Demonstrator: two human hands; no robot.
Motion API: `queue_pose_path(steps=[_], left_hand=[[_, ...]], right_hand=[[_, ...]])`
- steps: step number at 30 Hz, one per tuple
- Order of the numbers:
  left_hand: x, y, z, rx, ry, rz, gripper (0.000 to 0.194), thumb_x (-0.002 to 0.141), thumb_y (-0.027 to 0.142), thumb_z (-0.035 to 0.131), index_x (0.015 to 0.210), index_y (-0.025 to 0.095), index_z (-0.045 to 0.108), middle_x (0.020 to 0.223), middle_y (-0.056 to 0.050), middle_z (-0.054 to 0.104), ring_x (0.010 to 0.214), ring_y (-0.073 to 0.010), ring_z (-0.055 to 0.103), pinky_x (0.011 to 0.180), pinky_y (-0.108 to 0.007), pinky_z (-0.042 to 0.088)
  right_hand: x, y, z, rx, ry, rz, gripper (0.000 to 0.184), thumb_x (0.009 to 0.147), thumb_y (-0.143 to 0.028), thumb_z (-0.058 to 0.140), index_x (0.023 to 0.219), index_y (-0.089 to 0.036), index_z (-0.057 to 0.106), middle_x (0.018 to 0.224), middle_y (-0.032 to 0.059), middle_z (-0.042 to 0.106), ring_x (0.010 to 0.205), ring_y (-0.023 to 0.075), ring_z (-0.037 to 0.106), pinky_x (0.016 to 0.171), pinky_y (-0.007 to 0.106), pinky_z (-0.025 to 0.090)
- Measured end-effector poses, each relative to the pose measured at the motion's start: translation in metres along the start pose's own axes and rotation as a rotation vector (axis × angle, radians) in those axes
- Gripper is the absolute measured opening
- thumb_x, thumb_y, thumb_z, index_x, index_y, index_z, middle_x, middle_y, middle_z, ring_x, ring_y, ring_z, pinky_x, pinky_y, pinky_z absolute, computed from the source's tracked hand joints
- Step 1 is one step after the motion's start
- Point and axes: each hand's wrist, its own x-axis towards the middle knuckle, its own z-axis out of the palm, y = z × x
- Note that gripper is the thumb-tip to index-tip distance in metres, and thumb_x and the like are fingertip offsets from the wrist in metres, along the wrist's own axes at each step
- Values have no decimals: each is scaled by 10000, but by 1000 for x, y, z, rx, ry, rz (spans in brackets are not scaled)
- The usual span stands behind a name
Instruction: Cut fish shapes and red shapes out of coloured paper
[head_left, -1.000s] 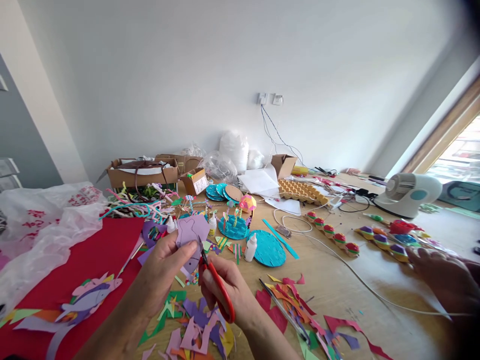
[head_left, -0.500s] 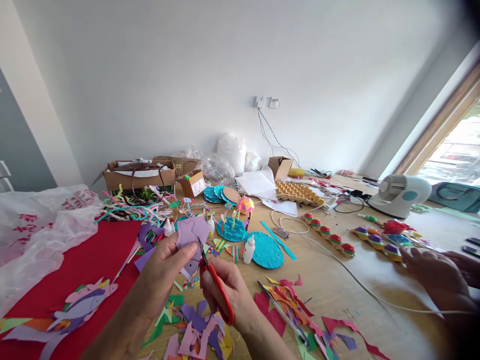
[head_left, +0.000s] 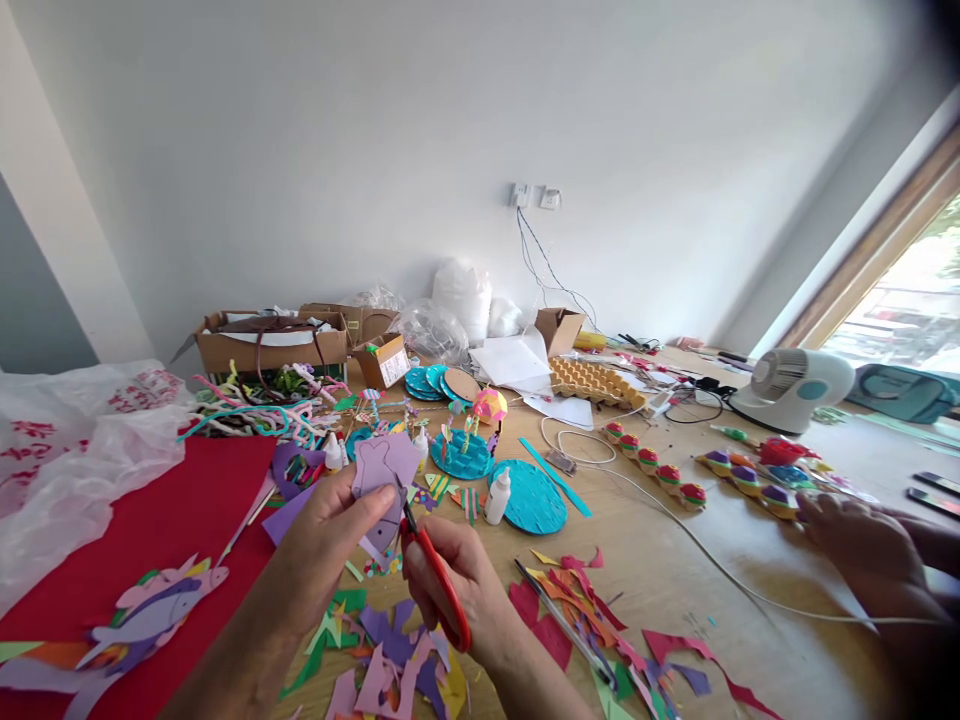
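Note:
My left hand pinches a piece of light purple paper with a fish outline drawn on it. In my right hand are red-handled scissors, their dark blades at the paper's right edge. How far the blades have cut in is hard to make out. Below my hands lie purple and pink paper scraps. To the left, several cut paper fish are stacked on a red sheet.
Another person's hands rest at the right, by painted egg-carton strips. A glue bottle stands beside a blue disc. A pen lies among red scraps. A white cable crosses the table near a fan.
The view has shifted slightly, so the table things sit a little further left and higher. My hands, the paper and the scissors keep nearly the same pose.

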Motion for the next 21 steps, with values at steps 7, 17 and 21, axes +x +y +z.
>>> queue_pose_path(steps=[7, 17, 21], left_hand=[[3, -4, -3, -30, -31, -13, 151, 737, 345, 639, 687, 204, 660, 614, 30, 596, 602, -159, 513, 590, -242, 434], [2, -7, -8, -13, -44, -14, 149, 785, 334, 619, 780, 198, 679, 612, 32, 571, 623, -161, 512, 605, -235, 441], [3, -12, -12, -25, -67, -30, 166, 805, 338, 615, 704, 207, 629, 628, 40, 553, 637, -152, 494, 610, -229, 431]], right_hand=[[2, 0, 0, -11, 18, 8, 453, 789, -575, 625, 621, -180, 478, 427, -79, 414, 335, 43, 334, 340, 166, 246], [1, -1, 2, -56, -3, -16, 456, 811, -554, 618, 598, -185, 453, 447, -70, 416, 372, 52, 349, 368, 169, 264], [1, -1, 2, -61, 0, -35, 419, 833, -496, 611, 600, -185, 453, 450, -71, 413, 380, 52, 342, 378, 168, 263]])
